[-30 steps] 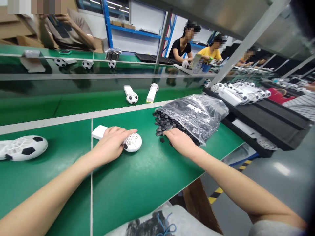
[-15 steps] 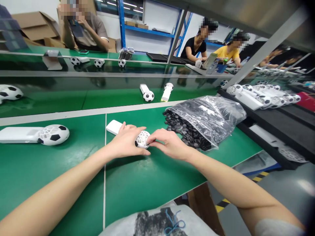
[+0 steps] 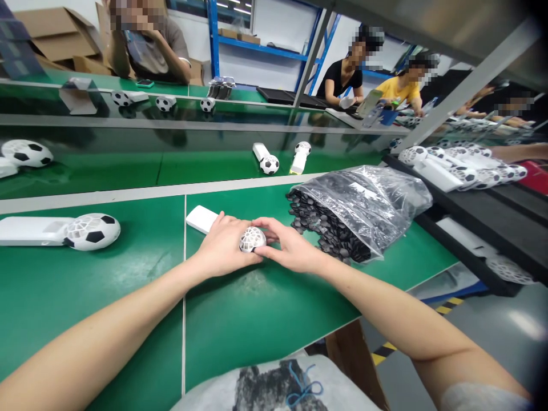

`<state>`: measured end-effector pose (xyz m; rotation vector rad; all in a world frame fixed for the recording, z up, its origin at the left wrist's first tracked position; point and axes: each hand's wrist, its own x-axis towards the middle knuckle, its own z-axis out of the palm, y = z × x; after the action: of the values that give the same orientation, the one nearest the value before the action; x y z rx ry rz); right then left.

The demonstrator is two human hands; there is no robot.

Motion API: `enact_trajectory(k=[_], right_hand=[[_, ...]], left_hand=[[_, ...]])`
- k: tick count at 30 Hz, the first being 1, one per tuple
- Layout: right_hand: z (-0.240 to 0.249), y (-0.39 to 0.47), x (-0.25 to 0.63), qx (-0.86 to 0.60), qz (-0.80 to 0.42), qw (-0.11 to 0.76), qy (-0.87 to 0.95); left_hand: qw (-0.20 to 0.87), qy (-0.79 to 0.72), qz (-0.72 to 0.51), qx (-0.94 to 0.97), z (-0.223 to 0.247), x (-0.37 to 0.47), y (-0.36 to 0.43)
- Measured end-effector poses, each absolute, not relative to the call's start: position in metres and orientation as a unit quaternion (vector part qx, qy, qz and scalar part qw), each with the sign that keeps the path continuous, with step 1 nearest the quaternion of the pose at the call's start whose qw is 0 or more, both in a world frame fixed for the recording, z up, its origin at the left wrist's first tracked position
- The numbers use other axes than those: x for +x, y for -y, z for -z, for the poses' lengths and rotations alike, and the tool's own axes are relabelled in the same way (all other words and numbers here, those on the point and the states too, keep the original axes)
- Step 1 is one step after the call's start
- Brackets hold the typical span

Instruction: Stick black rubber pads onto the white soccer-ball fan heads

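Note:
A white device with a football-shaped head and a flat white handle, perhaps a handheld fan (image 3: 252, 240), lies on the green table in front of me. My left hand (image 3: 225, 242) wraps round its neck, thumb along the near side of the head, and covers part of the handle. From the right, my right hand (image 3: 289, 245) holds the ball-shaped head between thumb and fingers. The far side of the head is hidden by my fingers. Close to my right hand, small black pieces (image 3: 327, 228) spill from a clear plastic bag (image 3: 377, 200).
Another football-headed device (image 3: 92, 231) lies at left on the table. More stand on the conveyor (image 3: 205, 151) beyond a pale rail. At right, a black tray (image 3: 488, 208) bears several white devices. Co-workers sit across the line, and an arm (image 3: 520, 152) reaches in at far right.
My right hand has gone from pinching at the head's right edge to spreading round the head. The devices on the conveyor have shifted right. An arm has appeared at the far right.

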<state>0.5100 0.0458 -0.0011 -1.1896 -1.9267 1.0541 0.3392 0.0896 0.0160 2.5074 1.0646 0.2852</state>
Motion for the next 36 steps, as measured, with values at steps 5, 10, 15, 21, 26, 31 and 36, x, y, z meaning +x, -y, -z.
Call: enact_trajectory(k=[5, 10, 15, 21, 26, 31, 36], right_hand=[[0.000, -0.048, 0.528, -0.499, -0.397, 0.337, 0.693], [-0.010, -0.038, 0.577, -0.650, -0.175, 0.309, 0.672], [0.000, -0.026, 0.592, -0.678, -0.135, 0.217, 0.690], [0.003, -0.024, 0.580, -0.663, -0.104, 0.116, 0.732], [0.001, -0.011, 0.554, -0.599, 0.084, -0.104, 0.790], [-0.002, -0.014, 0.545, -0.587, 0.123, -0.136, 0.789], [-0.015, -0.024, 0.548, -0.605, 0.038, -0.055, 0.794]], left_hand=[[0.243, -0.318, -0.061, 0.914, -0.022, 0.330, -0.097], [0.246, -0.398, -0.047, 0.883, -0.019, 0.330, -0.088], [0.292, -0.351, -0.095, 0.884, -0.007, 0.337, -0.084], [0.315, -0.284, -0.090, 0.901, -0.008, 0.328, -0.094], [0.319, -0.285, -0.081, 0.900, -0.012, 0.327, -0.092], [0.321, -0.254, -0.066, 0.910, -0.016, 0.322, -0.096], [0.315, -0.270, -0.065, 0.907, -0.015, 0.321, -0.096]])
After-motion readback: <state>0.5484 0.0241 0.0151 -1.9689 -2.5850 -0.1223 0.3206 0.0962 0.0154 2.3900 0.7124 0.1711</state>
